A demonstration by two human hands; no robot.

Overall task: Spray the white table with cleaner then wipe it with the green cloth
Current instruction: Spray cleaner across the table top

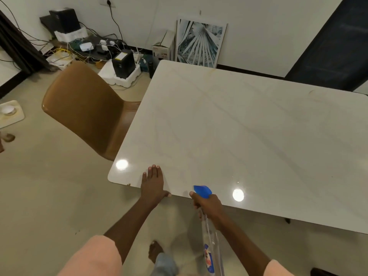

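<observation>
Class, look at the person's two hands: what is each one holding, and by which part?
The right hand holds the spray bottle by its neck, under the blue trigger head. The left hand holds nothing, resting flat on the white table.

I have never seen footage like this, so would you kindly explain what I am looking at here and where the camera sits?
There is no machine here: a person wears one wide-angle camera on the head, looking forward and down, so you see their own two arms.

The left hand rests flat, open, on the near edge of the white table. The right hand has a closed grip on a clear spray bottle with a blue nozzle, which points out over the tabletop.

Nothing lies on the visible tabletop; the two bright spots are lamp reflections. No green cloth is in view. A brown chair is tucked against the table's left side, and a framed picture leans on the wall behind.
</observation>
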